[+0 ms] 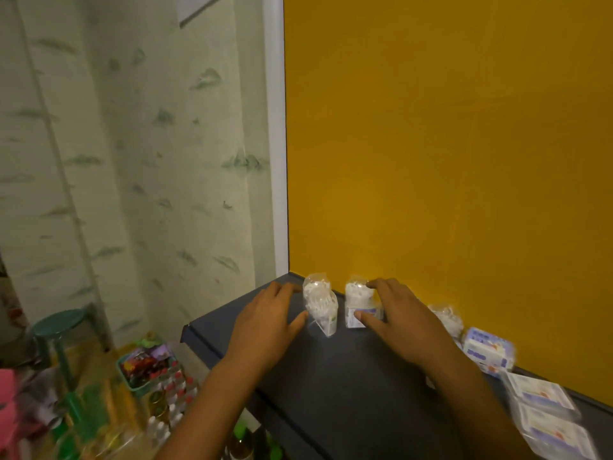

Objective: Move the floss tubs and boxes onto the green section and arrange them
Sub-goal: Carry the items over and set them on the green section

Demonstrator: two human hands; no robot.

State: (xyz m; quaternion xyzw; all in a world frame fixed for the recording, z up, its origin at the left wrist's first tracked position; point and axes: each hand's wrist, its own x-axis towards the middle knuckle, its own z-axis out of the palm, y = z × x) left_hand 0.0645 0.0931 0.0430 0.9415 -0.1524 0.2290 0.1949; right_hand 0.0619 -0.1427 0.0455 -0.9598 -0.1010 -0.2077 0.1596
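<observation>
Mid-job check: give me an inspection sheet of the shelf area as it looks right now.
Surface: dark shelf top against a yellow back panel; no green section seen.
Job's things: two clear floss tubs, left tub and middle tub, upright near the back; a third tub behind the right wrist; a blue-white box and flat packs at right, blurred.
Clutter: nothing seen on the shelf.
Grippers: left hand at the left tub, thumb touching it; right hand grips the middle tub.
Cables: nothing seen.
Surroundings: green stool, basket of goods, bottles on the floor.
</observation>
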